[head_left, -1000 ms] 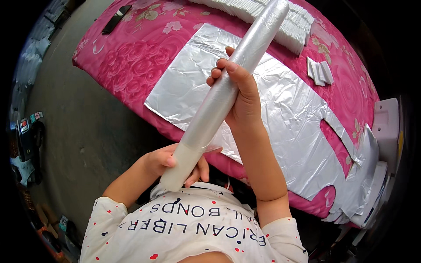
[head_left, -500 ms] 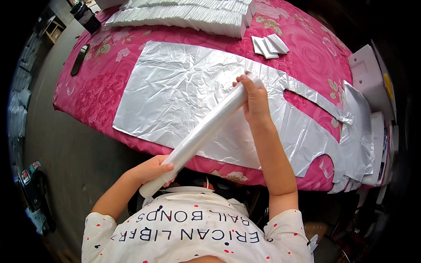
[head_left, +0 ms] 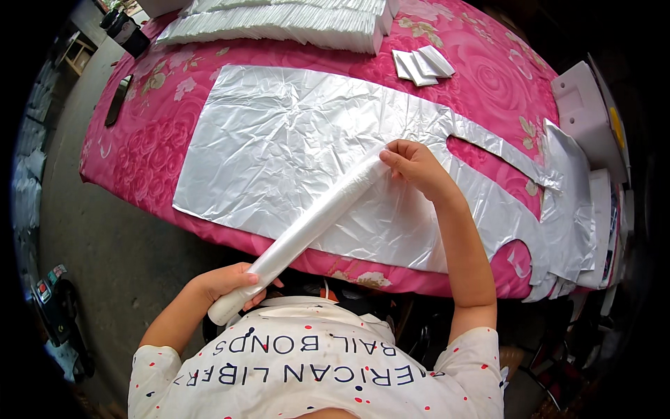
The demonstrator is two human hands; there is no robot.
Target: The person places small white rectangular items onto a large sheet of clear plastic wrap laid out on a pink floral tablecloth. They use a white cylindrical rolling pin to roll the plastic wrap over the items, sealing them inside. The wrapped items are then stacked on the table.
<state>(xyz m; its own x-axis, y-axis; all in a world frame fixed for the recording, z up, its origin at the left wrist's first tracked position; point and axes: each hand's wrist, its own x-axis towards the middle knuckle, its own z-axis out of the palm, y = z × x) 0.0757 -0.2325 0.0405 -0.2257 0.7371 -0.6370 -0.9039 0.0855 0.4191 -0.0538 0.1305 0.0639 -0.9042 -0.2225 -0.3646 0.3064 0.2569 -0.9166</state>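
A long, whitish tube wrapped in thin plastic film (head_left: 310,230) slants across my front, from near my waist at the lower left up to the middle of the table. Around its lower end, my left hand (head_left: 234,281) is closed. My right hand (head_left: 417,167) pinches the upper end between thumb and fingers. Beneath the tube lies a flat stack of silvery-white plastic sheets (head_left: 269,133), cut like aprons, with a long loop and curved cut-outs toward the right. The far part of the left hand's grip is hidden behind the tube.
A pink floral cloth (head_left: 143,157) covers the table. Folded white packets (head_left: 422,65) lie near large white stacks (head_left: 279,26) at the back. A phone (head_left: 118,101) and dark bottle (head_left: 124,33) sit at left. A white box (head_left: 590,115) stands at right.
My right hand has shifted down toward me and turned, from wrapping the tube's upper end to pinching its tip. The tube's lower end and my left hand have moved slightly left and down.
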